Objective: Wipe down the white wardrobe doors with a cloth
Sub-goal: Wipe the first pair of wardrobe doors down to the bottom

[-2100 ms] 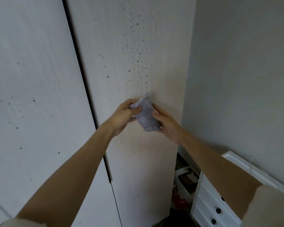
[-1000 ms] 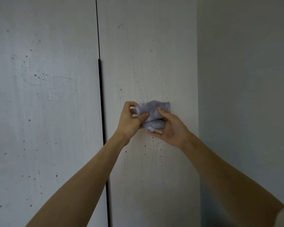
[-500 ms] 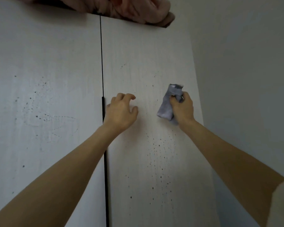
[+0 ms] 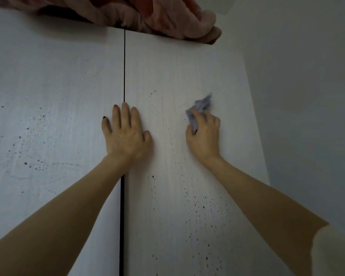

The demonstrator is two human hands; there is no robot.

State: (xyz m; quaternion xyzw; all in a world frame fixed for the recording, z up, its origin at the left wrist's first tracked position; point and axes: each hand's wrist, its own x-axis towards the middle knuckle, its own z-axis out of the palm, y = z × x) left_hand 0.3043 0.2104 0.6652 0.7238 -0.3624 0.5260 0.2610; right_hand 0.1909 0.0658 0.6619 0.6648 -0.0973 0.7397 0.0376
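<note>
A home bedroom: white wardrobe doors (image 4: pixel 177 80), pink blanket (image 4: pixel 167 18) on top.

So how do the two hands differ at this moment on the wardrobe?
The left hand lies flat with straight fingers, across the gap between the two doors, holding nothing; the right hand is curled round the grey cloth. The left hand looks sharp, while the right hand and cloth are blurred. Both are against the wardrobe doors, at about the same height.
</note>
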